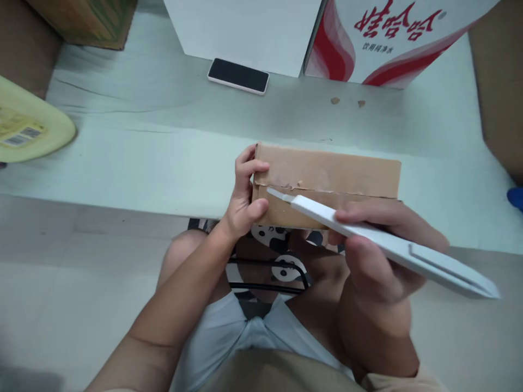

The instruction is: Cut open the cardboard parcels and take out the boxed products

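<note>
A brown cardboard box (327, 170) rests at the front edge of the pale table, a seam running lengthwise across its upper face. My left hand (245, 198) grips the box's left end, with the thumb and fingers on either side of the seam. In my right hand (379, 250) is a white utility knife (368, 234), held between thumb and fingers. Its blade is out and points left over the box near the seam's left end; whether the tip touches the cardboard I cannot tell.
A smartphone (238, 76) lies beyond the box, before a white panel (249, 32). A red-and-white carton (376, 49) stands at the back right, with two small brown scraps (335, 100) in front. A yellow bottle (36, 122) lies left. Cardboard boxes (93, 24) flank the table.
</note>
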The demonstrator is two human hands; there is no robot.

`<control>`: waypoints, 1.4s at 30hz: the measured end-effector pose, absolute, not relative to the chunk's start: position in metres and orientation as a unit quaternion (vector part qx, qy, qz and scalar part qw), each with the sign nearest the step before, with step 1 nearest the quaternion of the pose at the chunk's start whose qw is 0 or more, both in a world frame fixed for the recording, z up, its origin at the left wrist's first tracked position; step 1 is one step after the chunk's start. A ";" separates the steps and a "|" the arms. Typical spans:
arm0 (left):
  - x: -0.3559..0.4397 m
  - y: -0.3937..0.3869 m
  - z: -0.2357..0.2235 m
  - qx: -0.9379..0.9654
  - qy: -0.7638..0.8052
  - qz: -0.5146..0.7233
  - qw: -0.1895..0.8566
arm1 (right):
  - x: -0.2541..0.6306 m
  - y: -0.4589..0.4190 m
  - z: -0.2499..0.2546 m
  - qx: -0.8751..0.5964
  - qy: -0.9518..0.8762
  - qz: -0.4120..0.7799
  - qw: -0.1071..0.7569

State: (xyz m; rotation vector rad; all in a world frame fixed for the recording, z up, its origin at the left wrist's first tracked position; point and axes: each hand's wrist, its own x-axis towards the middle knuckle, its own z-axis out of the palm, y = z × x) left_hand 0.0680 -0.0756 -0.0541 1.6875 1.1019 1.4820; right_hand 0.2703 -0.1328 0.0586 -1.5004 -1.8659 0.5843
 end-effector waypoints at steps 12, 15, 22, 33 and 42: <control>0.066 -0.061 -0.073 0.664 0.304 0.613 0.300 | 0.255 -0.124 0.052 -0.487 -0.686 0.195 0.504; 0.067 -0.060 -0.075 0.655 0.312 0.619 0.300 | 0.254 -0.124 0.053 -0.493 -0.677 0.186 0.514; 0.066 -0.058 -0.077 0.652 0.319 0.627 0.281 | 0.259 -0.117 0.052 -0.484 -0.637 0.173 0.575; 0.065 -0.061 -0.072 0.650 0.315 0.630 0.286 | 0.257 -0.119 0.050 -0.457 -0.671 0.214 0.543; 0.066 -0.061 -0.074 0.638 0.309 0.632 0.312 | 0.255 -0.114 0.050 -0.451 -0.707 0.129 0.529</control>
